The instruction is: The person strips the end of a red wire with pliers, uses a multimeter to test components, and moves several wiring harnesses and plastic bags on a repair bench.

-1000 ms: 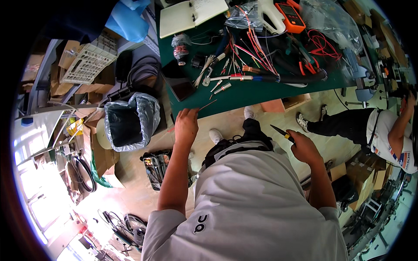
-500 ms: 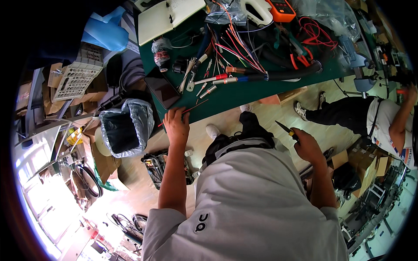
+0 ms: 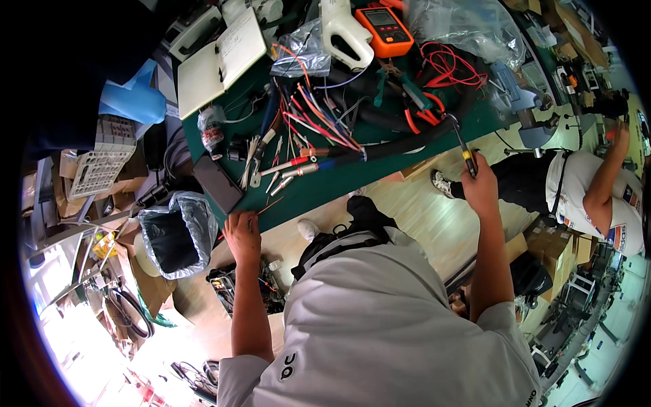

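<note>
At the table's near left edge, my left hand (image 3: 242,236) is closed around a thin red wire (image 3: 270,205), whose end sticks out past the fingers over the green top. My right hand (image 3: 480,184) grips a knife with a yellow and black handle (image 3: 469,161) by the right part of the front edge. Its narrow blade (image 3: 460,136) points away, toward a thick black cable (image 3: 400,144). Fanned coloured wires (image 3: 319,119) come from that cable's bundle. Loose metal-ended leads (image 3: 288,174) lie just beyond my left hand, beside a dark flat phone-like device (image 3: 217,183).
An orange meter (image 3: 384,32), a white heat-gun-like tool (image 3: 346,34), red test leads (image 3: 447,68) and an open notebook (image 3: 224,64) occupy the far side. A blue-grey vise (image 3: 525,102) stands at the right corner. A lined bin (image 3: 178,234) sits left. A co-worker (image 3: 583,190) is at right.
My right hand has moved forward to the table edge, bringing the knife up near the black cable. My left hand stays on the red wire while the view has shifted to the right.
</note>
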`<action>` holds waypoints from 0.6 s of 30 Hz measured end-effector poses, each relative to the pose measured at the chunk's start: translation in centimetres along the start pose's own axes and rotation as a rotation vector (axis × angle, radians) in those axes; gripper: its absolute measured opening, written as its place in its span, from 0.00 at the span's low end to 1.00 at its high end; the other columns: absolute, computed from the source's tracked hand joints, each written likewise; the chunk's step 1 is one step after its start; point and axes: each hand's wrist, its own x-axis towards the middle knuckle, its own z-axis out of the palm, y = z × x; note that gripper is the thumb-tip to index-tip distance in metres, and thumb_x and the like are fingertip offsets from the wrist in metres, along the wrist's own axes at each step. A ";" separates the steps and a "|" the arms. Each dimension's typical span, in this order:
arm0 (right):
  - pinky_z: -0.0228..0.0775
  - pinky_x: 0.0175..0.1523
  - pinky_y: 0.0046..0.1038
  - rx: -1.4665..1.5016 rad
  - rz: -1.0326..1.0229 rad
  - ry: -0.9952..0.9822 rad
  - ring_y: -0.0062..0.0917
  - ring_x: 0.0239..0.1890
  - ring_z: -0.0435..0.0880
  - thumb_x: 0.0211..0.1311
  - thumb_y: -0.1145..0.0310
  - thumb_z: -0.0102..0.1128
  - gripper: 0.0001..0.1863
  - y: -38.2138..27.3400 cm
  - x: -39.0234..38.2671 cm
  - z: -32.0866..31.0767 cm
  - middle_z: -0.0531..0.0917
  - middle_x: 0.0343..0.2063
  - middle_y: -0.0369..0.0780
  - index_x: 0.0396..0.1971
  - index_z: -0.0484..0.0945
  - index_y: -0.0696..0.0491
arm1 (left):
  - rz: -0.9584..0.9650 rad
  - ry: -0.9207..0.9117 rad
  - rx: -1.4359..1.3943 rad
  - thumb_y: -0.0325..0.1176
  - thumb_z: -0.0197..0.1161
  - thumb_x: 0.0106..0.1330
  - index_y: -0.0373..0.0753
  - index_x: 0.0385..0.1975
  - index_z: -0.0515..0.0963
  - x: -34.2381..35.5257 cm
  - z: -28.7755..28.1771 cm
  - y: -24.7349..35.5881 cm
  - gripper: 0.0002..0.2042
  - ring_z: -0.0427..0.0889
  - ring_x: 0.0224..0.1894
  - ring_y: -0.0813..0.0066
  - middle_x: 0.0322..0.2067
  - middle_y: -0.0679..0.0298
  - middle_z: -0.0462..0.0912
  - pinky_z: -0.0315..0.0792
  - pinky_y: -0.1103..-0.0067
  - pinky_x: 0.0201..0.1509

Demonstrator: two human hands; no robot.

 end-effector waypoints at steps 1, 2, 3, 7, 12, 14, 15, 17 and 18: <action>0.71 0.49 0.41 0.006 0.122 -0.095 0.49 0.44 0.79 0.56 0.69 0.58 0.21 -0.9 1.9 -0.5 0.80 0.41 0.53 0.51 0.72 0.58 | -0.008 -0.007 0.013 0.30 0.66 0.57 0.43 0.32 0.79 0.0 -0.1 0.1 0.05 0.75 0.43 0.61 0.37 0.65 0.78 0.66 0.67 0.48; 0.71 0.49 0.41 -0.019 0.096 -0.066 0.49 0.45 0.79 0.56 0.69 0.58 0.22 -0.7 3.1 -0.5 0.80 0.42 0.52 0.52 0.72 0.58 | -0.013 -0.005 0.023 0.30 0.66 0.57 0.43 0.32 0.79 0.1 -0.1 0.3 0.05 0.75 0.43 0.61 0.36 0.65 0.78 0.66 0.67 0.48; 0.70 0.50 0.42 -0.045 0.070 -0.038 0.49 0.46 0.78 0.56 0.69 0.58 0.23 -0.2 4.4 -0.4 0.80 0.44 0.52 0.52 0.71 0.58 | -0.018 -0.004 0.034 0.30 0.66 0.57 0.43 0.33 0.79 0.1 0.0 0.5 0.05 0.75 0.43 0.61 0.36 0.65 0.77 0.66 0.67 0.48; 0.70 0.52 0.43 -0.138 0.033 -0.050 0.49 0.49 0.77 0.53 0.70 0.62 0.27 -0.9 10.0 0.7 0.78 0.47 0.53 0.54 0.67 0.59 | -0.064 -0.006 0.085 0.28 0.65 0.57 0.43 0.32 0.78 0.3 0.0 1.2 0.05 0.75 0.42 0.61 0.35 0.66 0.77 0.66 0.67 0.47; 0.71 0.51 0.42 -0.316 -0.108 -0.045 0.49 0.45 0.78 0.52 0.69 0.66 0.26 0.8 15.8 3.4 0.79 0.43 0.51 0.50 0.67 0.57 | -0.090 -0.030 0.119 0.29 0.63 0.58 0.43 0.32 0.76 0.5 -0.1 1.9 0.04 0.75 0.42 0.60 0.37 0.64 0.76 0.66 0.66 0.46; 0.72 0.50 0.42 -0.347 -0.139 -0.031 0.47 0.45 0.78 0.52 0.68 0.66 0.25 1.2 17.7 4.2 0.79 0.41 0.50 0.49 0.68 0.57 | -0.114 -0.038 0.131 0.28 0.63 0.58 0.43 0.32 0.76 0.6 -0.2 2.5 0.05 0.75 0.42 0.60 0.37 0.64 0.76 0.66 0.66 0.46; 0.72 0.50 0.42 -0.363 -0.153 -0.023 0.47 0.45 0.78 0.52 0.68 0.66 0.24 1.5 18.5 4.4 0.79 0.41 0.49 0.48 0.69 0.56 | -0.125 -0.039 0.138 0.28 0.63 0.58 0.43 0.32 0.76 0.7 -0.2 2.8 0.05 0.75 0.42 0.59 0.37 0.64 0.76 0.66 0.65 0.47; 0.72 0.50 0.41 -0.402 -0.203 -0.035 0.45 0.45 0.79 0.51 0.68 0.67 0.24 1.9 20.0 4.7 0.79 0.40 0.48 0.48 0.70 0.56 | -0.150 -0.042 0.147 0.28 0.63 0.57 0.42 0.33 0.76 0.7 -0.1 3.2 0.05 0.75 0.43 0.59 0.37 0.63 0.76 0.66 0.65 0.48; 0.73 0.49 0.41 -0.422 -0.227 -0.039 0.45 0.44 0.79 0.51 0.67 0.67 0.24 2.2 20.7 4.7 0.79 0.40 0.47 0.47 0.70 0.56 | -0.166 -0.045 0.157 0.28 0.63 0.57 0.42 0.33 0.76 0.7 -0.1 3.4 0.05 0.75 0.44 0.59 0.38 0.63 0.76 0.66 0.65 0.48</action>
